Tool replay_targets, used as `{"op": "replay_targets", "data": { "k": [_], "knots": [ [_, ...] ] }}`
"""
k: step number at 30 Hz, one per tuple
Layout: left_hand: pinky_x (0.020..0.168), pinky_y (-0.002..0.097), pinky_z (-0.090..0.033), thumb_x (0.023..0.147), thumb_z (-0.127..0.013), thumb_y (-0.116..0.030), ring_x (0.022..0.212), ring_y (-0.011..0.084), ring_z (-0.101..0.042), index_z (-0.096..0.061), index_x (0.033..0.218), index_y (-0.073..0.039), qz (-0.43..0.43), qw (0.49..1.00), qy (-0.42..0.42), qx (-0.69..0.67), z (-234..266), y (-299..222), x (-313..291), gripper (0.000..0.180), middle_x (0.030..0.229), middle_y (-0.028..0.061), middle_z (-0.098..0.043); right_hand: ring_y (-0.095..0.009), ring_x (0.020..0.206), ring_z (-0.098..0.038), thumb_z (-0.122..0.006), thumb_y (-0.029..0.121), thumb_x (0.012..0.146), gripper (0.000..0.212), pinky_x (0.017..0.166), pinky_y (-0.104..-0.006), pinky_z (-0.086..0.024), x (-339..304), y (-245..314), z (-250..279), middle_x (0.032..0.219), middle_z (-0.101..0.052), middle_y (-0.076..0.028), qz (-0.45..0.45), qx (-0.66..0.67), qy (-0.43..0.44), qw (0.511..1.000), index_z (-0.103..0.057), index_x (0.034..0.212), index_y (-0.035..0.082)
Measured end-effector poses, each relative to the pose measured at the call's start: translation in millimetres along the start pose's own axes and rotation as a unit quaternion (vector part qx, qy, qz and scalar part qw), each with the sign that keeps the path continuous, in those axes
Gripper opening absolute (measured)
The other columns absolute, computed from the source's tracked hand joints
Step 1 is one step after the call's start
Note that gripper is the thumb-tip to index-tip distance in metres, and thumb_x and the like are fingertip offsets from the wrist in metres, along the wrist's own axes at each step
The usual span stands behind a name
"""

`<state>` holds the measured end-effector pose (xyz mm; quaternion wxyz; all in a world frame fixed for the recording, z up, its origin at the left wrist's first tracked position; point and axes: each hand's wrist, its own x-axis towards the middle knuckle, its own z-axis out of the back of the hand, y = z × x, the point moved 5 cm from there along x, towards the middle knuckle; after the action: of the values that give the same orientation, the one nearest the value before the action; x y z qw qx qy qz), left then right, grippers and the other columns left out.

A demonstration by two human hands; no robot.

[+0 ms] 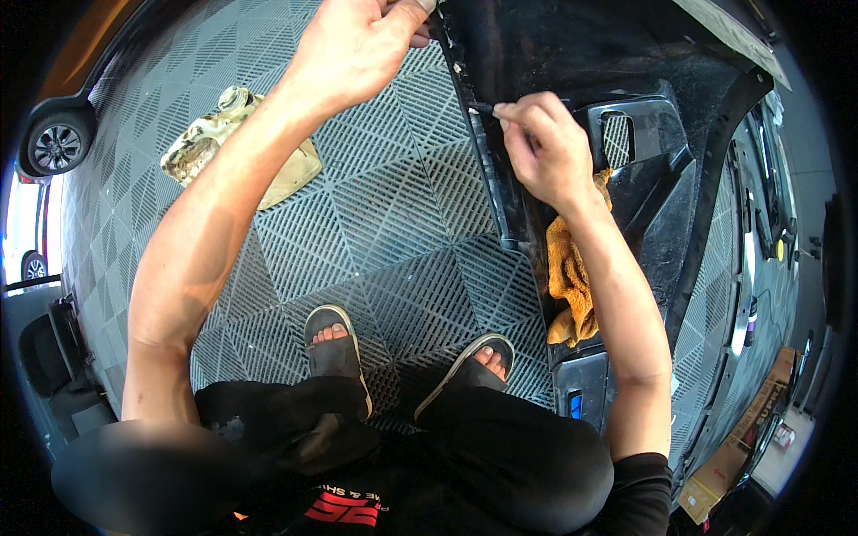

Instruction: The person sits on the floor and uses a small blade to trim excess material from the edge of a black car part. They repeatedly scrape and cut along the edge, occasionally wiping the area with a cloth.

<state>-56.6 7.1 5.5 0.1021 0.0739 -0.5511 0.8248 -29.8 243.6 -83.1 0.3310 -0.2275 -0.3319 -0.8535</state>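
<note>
A large black plastic car body panel [652,192], scuffed and dusty, lies to my right with its long edge toward my left arm. My left hand [362,49] is closed at that edge near the top of the view; what its fingertips pinch is cut off. Lower down, my right hand [550,147] is over the panel, fingers curled, thumb and forefinger pinching a thin black tool [483,108] whose tip reaches the panel's edge. White flecks show along this edge. An orange cloth [572,277] lies on the panel, partly under my right forearm.
Grey slatted tiles [375,259] cover the floor around my sandalled feet. A dirty, yellowish plastic container [206,147] sits to the left, partly behind my left forearm. Cardboard boxes [742,447] stand at the lower right. A car wheel [58,143] shows at the far left.
</note>
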Motion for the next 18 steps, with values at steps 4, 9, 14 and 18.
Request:
{"op": "replay_targets", "data": {
  "k": [4, 9, 14, 18],
  "knots": [
    [0.085, 0.0325, -0.059, 0.112, -0.055, -0.014, 0.087, 0.0139, -0.07, -0.072, 0.112, 0.005, -0.012, 1.0, 0.004, 0.004, 0, -3, 0, 0.026, 0.092, 0.0062, -0.074, -0.029, 0.086, -0.077, -0.075, 0.011, 0.094, 0.018, 0.072, -0.041, -0.064, 16, -3, 1, 0.101, -0.072, -0.004, 0.026, 0.008, -0.035, 0.999, -0.079, 0.11, 0.016],
    [0.085, 0.0327, -0.059, 0.112, -0.055, -0.015, 0.087, 0.0143, -0.07, -0.072, 0.111, 0.006, -0.024, 0.999, 0.0, 0.021, -1, -16, -8, 0.027, 0.092, 0.0072, -0.074, -0.031, 0.083, -0.077, -0.075, 0.011, 0.094, 0.017, 0.069, -0.0419, -0.064, 5, -4, -5, 0.101, -0.072, -0.005, -0.001, 0.0, 0.003, 1.0, -0.079, 0.109, 0.017],
    [0.084, 0.033, -0.06, 0.112, -0.055, -0.015, 0.086, 0.015, -0.071, -0.072, 0.109, 0.006, 0.011, 1.0, -0.002, 0.018, 0, -4, -2, 0.027, 0.091, 0.0075, -0.074, -0.033, 0.082, -0.076, -0.075, 0.013, 0.095, 0.016, 0.068, -0.044, -0.064, -11, -3, -5, 0.102, -0.072, -0.006, -0.009, -0.03, 0.035, 0.999, -0.079, 0.109, 0.017],
    [0.083, 0.0332, -0.06, 0.112, -0.055, -0.014, 0.086, 0.0154, -0.071, -0.072, 0.108, 0.006, -0.01, 1.0, -0.009, 0.006, -2, -6, -3, 0.026, 0.091, 0.0079, -0.074, -0.035, 0.082, -0.076, -0.074, 0.013, 0.095, 0.015, 0.069, -0.0464, -0.064, -20, -2, -1, 0.103, -0.071, -0.007, -0.026, -0.046, 0.068, 0.996, -0.079, 0.109, 0.016]
  ]
}}
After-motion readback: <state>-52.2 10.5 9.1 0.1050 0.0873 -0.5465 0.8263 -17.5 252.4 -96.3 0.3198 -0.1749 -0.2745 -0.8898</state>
